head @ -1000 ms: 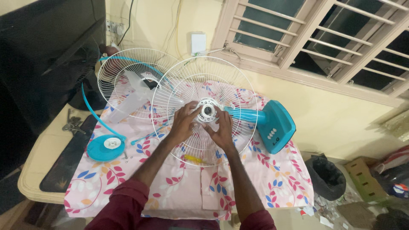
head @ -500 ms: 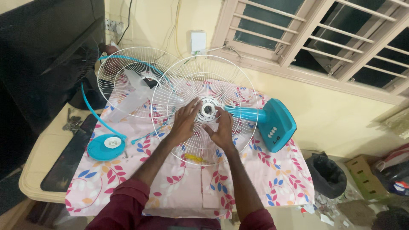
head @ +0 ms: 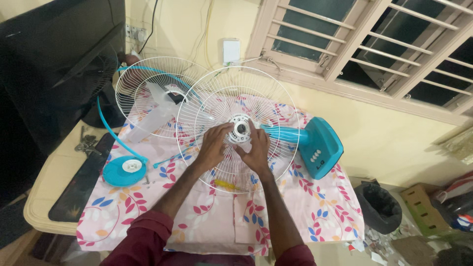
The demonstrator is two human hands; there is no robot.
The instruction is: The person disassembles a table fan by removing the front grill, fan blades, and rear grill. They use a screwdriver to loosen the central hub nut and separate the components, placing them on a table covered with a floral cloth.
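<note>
A white wire fan guard [head: 276, 98] stands over a table fan lying on a floral cloth [head: 207, 216]. My left hand [head: 215, 143] rests on the wires left of the guard's white centre ring [head: 240, 129], fingers at the ring's edge. My right hand [head: 255, 148] presses the wires just right of and below the ring. The fan's teal stem and base [head: 319, 147] stick out to the right.
A second white guard with a translucent blade [head: 152, 106] lies at the back left. A teal disc with a curved teal band [head: 123, 170] sits left, and a yellow screwdriver [head: 224, 183] under the guard. A dark monitor [head: 54, 64] is at left; a black bin [head: 377, 207] stands right.
Both hands have shifted slightly around the centre ring, the right fingers reaching up to it. The view has drifted a little.
</note>
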